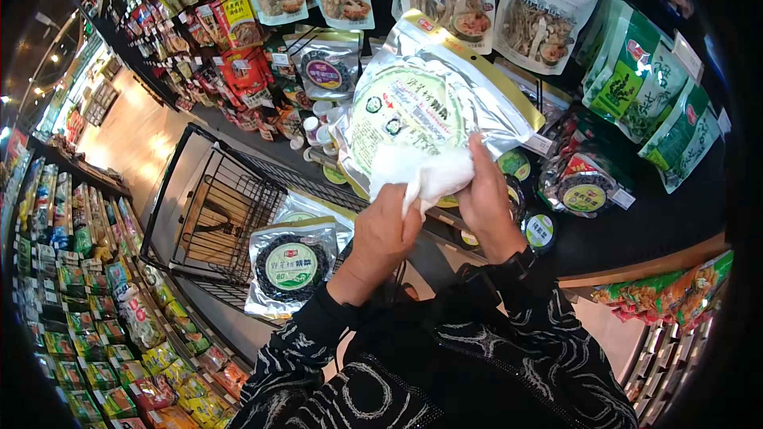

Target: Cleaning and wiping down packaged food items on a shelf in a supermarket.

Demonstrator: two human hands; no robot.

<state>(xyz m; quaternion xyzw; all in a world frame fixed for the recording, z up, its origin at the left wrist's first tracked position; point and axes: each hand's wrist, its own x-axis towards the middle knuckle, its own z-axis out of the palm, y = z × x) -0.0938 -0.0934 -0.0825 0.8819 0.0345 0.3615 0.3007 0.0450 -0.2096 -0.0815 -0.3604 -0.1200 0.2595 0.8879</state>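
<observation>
My left hand [381,238] is closed on a crumpled white cloth or tissue [426,176], which lies against the lower face of a silver foil food pouch [411,101] with a gold top edge. At the pouch's lower right, my right hand [486,202] grips its edge, with the cloth touching that hand's fingers. The pouch is tilted and shows a pale green round label. Left of my left hand, a similar silver pouch of dark dried seaweed [292,268] rests at a black wire shopping cart [226,190], overlapping another silver pouch.
Dried mushroom pouches [444,0] hang above my hands. Green bags [638,65] and round-labelled packs [584,193] are on the dark shelf at right. Small white-lidded jars [316,128] stand left of the held pouch. Another shelf of packets [101,328] runs along the far left.
</observation>
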